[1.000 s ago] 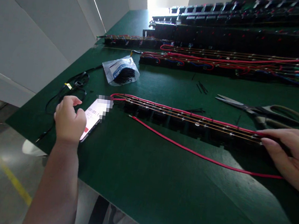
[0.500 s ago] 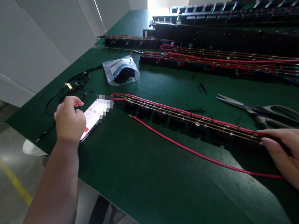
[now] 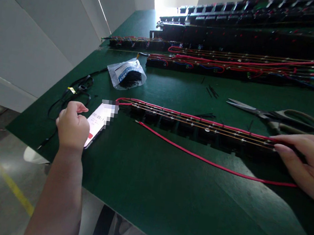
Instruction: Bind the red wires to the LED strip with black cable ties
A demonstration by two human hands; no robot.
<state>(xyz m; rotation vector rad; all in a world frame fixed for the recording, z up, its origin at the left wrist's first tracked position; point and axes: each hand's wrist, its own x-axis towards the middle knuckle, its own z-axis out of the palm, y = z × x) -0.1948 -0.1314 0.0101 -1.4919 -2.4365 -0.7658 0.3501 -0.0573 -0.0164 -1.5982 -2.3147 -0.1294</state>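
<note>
My left hand is loosely curled, with a gap between index finger and thumb and nothing visible in it. It rests over the left edge of a phone, whose lit screen shows a running timer. At the right, my right hand grips the end of a long black strip, thumb in front and fingers behind. Thin brass-coloured rods and a red wire run along its top. A loose red wire curves in front of the strip and passes under my right hand.
Scissors lie behind the strip, near several black cable ties. A clear bag of black ties and a black cable are at the left. Several wired strips line the back of the green table.
</note>
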